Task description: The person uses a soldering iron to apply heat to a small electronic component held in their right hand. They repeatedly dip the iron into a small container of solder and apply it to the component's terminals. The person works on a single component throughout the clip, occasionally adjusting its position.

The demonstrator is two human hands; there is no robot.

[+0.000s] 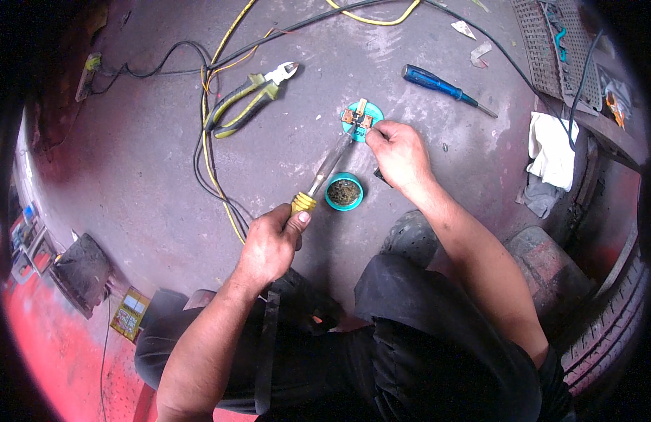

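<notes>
My left hand [272, 243] is wrapped round the yellow handle of a soldering iron [331, 169]. Its metal shaft slants up and to the right, with the tip at a small copper-coloured circuit board [356, 118]. The board lies on a turquoise round lid [372, 109] on the floor. At the lid's right edge, the thumb and fingers of my right hand [399, 151] are pinched together beside the board; what is between them is hidden. Below the lid stands a small turquoise tin [344, 192] holding dark, crumbly material. A dark piece [381, 176] shows partly beneath my right hand.
Green-and-black cutting pliers [248, 98] lie to the left, across yellow and black cables [207, 133]. A blue screwdriver [438, 83] lies at the upper right. Farther right are a perforated metal tray [543, 63], a white cloth [552, 151] and a tire [607, 330].
</notes>
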